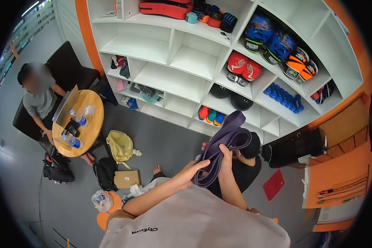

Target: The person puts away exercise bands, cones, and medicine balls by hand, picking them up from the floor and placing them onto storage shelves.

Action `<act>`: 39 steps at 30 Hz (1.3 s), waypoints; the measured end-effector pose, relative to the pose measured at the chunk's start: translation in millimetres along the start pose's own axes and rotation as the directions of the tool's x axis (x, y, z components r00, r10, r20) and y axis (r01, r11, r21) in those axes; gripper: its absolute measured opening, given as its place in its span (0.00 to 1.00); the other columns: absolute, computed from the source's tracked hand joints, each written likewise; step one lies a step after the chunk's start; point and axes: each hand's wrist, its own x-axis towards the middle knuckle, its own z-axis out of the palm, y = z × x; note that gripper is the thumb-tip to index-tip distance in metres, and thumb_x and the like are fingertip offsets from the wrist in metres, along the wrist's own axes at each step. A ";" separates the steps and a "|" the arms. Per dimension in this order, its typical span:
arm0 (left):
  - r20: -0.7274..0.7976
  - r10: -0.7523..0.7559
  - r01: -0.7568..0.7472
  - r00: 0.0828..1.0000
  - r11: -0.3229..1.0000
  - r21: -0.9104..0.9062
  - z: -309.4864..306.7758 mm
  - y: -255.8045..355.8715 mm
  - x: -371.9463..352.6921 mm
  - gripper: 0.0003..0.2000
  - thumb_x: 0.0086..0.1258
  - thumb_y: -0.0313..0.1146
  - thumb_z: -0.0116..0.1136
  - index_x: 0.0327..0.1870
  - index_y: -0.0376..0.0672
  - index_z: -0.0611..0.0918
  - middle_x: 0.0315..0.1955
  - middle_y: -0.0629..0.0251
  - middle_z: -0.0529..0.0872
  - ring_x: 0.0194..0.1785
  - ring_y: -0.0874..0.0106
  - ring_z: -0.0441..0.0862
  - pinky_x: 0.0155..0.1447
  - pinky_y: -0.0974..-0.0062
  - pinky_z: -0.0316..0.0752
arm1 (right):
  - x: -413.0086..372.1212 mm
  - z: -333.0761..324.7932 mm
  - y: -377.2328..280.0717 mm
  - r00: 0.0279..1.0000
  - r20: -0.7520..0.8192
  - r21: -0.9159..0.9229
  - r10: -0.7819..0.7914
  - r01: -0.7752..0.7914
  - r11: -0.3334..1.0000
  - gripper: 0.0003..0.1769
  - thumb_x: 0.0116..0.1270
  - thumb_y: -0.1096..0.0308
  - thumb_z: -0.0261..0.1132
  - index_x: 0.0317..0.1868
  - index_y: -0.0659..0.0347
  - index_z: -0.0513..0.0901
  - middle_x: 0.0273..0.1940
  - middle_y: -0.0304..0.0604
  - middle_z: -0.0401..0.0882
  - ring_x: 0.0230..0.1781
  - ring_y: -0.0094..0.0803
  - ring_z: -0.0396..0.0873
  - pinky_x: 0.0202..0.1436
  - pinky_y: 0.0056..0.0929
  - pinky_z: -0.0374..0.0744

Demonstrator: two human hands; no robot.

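A dark purple elastic band (pixel 224 142), gathered in several long loops, is held up in front of my chest. My left hand (pixel 191 171) grips its lower left side, with the thumb lying across the loops. On the right side, my right hand (pixel 226 159) is closed round the band with its thumb pointing up. Part of the fingers of both hands is hidden behind the band and the thumbs. Just beyond the band, a person in dark clothes (pixel 248 175) is low near the floor, partly covered by my arm.
White shelves (pixel 169 84) hold boxing gloves (pixel 244 68), blue dumbbells (pixel 283 98) and dark balls. At the left, a seated person (pixel 41 97) is at a round wooden table (pixel 89 111). A yellow bag (pixel 120 144), a black bag, a cardboard box (pixel 127 179) and a red mat (pixel 273 185) lie on the floor.
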 end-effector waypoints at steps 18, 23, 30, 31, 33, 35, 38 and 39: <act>0.005 -0.008 0.009 1.000 0.852 -0.523 -125.1 153.6 156.2 0.34 0.69 0.57 0.48 0.67 0.40 0.65 0.63 0.53 0.71 0.66 0.56 0.69 0.67 0.44 0.64 | 333.9 -4.8 23.7 0.990 -0.134 -0.310 0.046 -0.086 0.947 0.22 0.54 0.75 0.63 0.51 0.64 0.72 0.40 0.43 0.77 0.39 0.34 0.79 0.43 0.33 0.81; 0.099 0.193 -0.197 0.976 0.980 0.031 -136.0 160.8 209.7 0.28 0.73 0.48 0.48 0.68 0.41 0.66 0.62 0.57 0.73 0.64 0.63 0.71 0.66 0.59 0.66 | 518.9 -15.7 0.1 0.990 -0.109 -0.538 0.093 -0.137 0.832 0.21 0.50 0.75 0.65 0.47 0.64 0.75 0.36 0.42 0.78 0.34 0.35 0.80 0.38 0.34 0.81; 0.228 0.230 -0.319 0.946 0.783 0.533 -138.6 111.1 238.6 0.26 0.70 0.44 0.55 0.65 0.40 0.71 0.56 0.57 0.79 0.59 0.67 0.75 0.62 0.73 0.68 | 731.3 -74.5 37.0 0.936 -0.312 -0.667 0.162 -0.337 0.665 0.22 0.43 0.74 0.70 0.42 0.68 0.77 0.36 0.46 0.80 0.35 0.41 0.81 0.39 0.41 0.82; 0.199 0.129 -0.222 0.971 0.791 0.570 -135.6 124.9 227.5 0.26 0.69 0.44 0.56 0.65 0.40 0.71 0.56 0.57 0.79 0.59 0.66 0.75 0.62 0.74 0.68 | 744.9 -81.6 42.8 0.904 -0.401 -0.665 0.149 -0.399 0.631 0.21 0.44 0.75 0.70 0.42 0.67 0.77 0.36 0.47 0.80 0.35 0.42 0.81 0.41 0.43 0.82; 0.178 0.191 -0.258 0.965 0.807 0.532 -143.9 121.7 221.4 0.27 0.69 0.44 0.56 0.65 0.40 0.71 0.57 0.56 0.78 0.59 0.66 0.75 0.62 0.73 0.68 | 761.4 -105.9 50.7 0.865 -0.484 -0.664 0.133 -0.462 0.589 0.20 0.45 0.75 0.69 0.42 0.67 0.77 0.36 0.47 0.80 0.35 0.43 0.81 0.44 0.44 0.83; 0.147 0.256 -0.295 0.955 0.811 0.505 -147.8 122.5 211.8 0.27 0.69 0.45 0.57 0.65 0.39 0.71 0.57 0.56 0.78 0.59 0.65 0.75 0.62 0.73 0.68 | 767.4 -125.6 55.8 0.887 -0.462 -0.789 0.028 -0.425 0.444 0.25 0.47 0.72 0.70 0.48 0.68 0.77 0.43 0.51 0.81 0.42 0.48 0.81 0.49 0.46 0.81; 0.092 0.226 -0.241 0.970 0.828 0.507 -155.7 129.0 197.4 0.28 0.68 0.45 0.58 0.65 0.39 0.71 0.58 0.56 0.77 0.60 0.65 0.75 0.62 0.72 0.68 | 721.0 -112.8 49.4 0.870 -0.298 -0.928 -0.392 -0.360 -0.094 0.40 0.47 0.64 0.75 0.60 0.70 0.69 0.49 0.59 0.79 0.47 0.52 0.81 0.54 0.48 0.79; 0.088 0.281 -0.285 0.956 0.805 0.520 -158.8 126.8 196.5 0.28 0.68 0.44 0.58 0.65 0.38 0.71 0.58 0.55 0.77 0.60 0.65 0.75 0.63 0.72 0.67 | 702.0 -101.7 42.4 0.868 -0.298 -0.929 -0.398 -0.359 -0.086 0.40 0.47 0.64 0.75 0.60 0.70 0.69 0.49 0.59 0.79 0.47 0.52 0.81 0.54 0.48 0.79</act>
